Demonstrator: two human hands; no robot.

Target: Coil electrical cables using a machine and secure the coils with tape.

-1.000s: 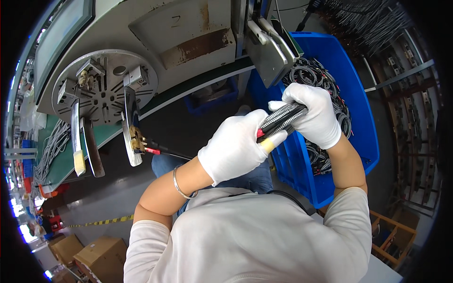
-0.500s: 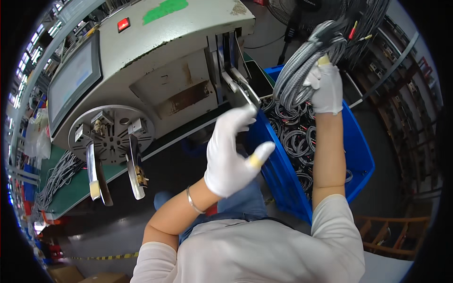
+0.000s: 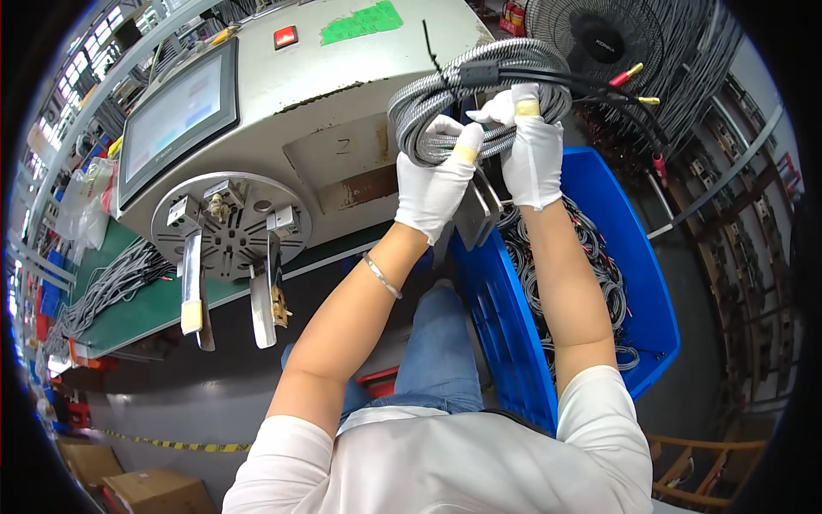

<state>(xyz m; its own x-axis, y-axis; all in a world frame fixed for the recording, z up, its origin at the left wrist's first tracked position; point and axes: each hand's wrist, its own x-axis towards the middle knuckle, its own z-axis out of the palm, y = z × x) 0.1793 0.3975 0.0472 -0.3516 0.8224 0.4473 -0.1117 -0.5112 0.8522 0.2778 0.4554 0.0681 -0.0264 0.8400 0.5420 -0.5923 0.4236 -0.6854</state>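
A thick coil of grey braided cable (image 3: 479, 81) is held up between my two gloved hands at the right end of the machine. My left hand (image 3: 437, 176) grips its near left side, thumb over the strands. The fingers of my right hand (image 3: 533, 154) close on its right part. A black tie with an upright tail wraps the coil, and black leads with red and gold plugs (image 3: 629, 75) stick out to the right. Below my forearms, a blue crate (image 3: 655, 283) holds several similar coils (image 3: 599, 265).
On the left stands a machine with a screen (image 3: 175, 124), a red switch (image 3: 286, 36) and a slotted round plate (image 3: 231, 227) bearing two metal prongs. Loose cables (image 3: 111, 287) lie on the green bench. A fan (image 3: 595, 43) is behind the coil, racks (image 3: 736, 214) at right.
The coil has come left from over the crate to in front of me. My left hand, open and bare of cable before, has risen and taken hold of it alongside my right.
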